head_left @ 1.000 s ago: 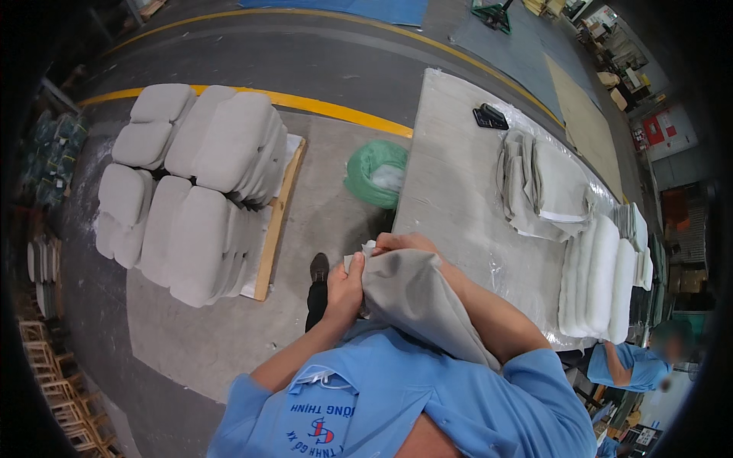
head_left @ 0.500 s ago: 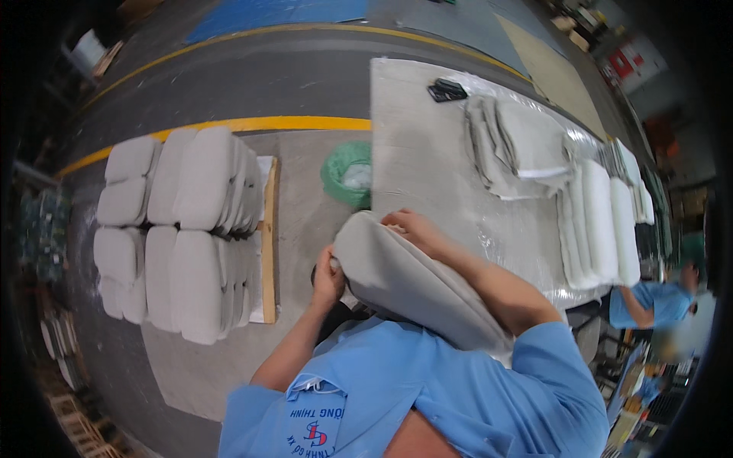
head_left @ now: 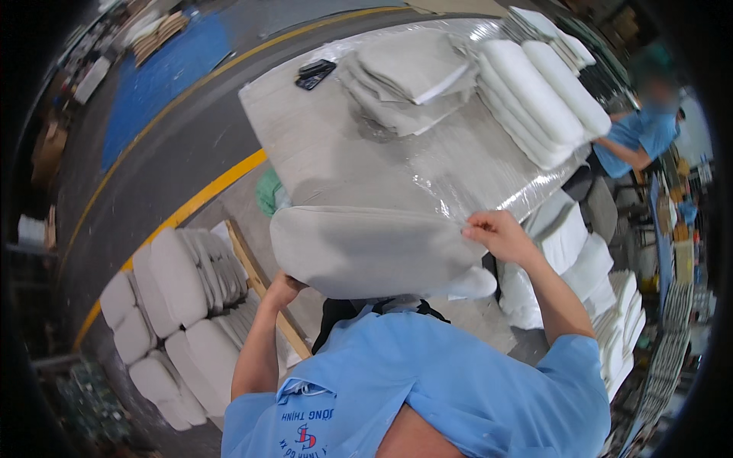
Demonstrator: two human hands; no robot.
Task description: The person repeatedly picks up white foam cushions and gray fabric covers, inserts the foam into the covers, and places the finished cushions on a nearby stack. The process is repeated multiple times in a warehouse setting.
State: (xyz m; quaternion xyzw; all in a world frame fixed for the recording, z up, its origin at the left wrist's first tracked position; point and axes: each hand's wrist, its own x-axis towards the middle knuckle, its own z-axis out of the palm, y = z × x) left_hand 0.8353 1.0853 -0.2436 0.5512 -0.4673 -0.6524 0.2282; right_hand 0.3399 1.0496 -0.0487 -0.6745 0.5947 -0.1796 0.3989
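Observation:
A light grey fabric cushion (head_left: 366,244), long with rounded corners, lies across in front of my body at the table's near edge. A piece of white padding (head_left: 475,282) sticks out at its lower right end. My left hand (head_left: 282,291) is closed on the cushion's lower left corner, its fingertips partly hidden beneath. At the right end, my right hand (head_left: 500,235) pinches the upper edge of the grey fabric between thumb and fingers.
The plastic-wrapped table (head_left: 321,164) bears folded grey covers (head_left: 408,65), white pads (head_left: 531,99) and a black object (head_left: 314,74). A green bag (head_left: 269,191) sits beside it. Grey cushions (head_left: 179,278) stand stacked at left; white pads (head_left: 569,252) lie at right, near a co-worker (head_left: 637,141).
My view has swung to the right. The cushion has turned from slanting to lying crosswise, and my right hand has moved from its upper end to the right end.

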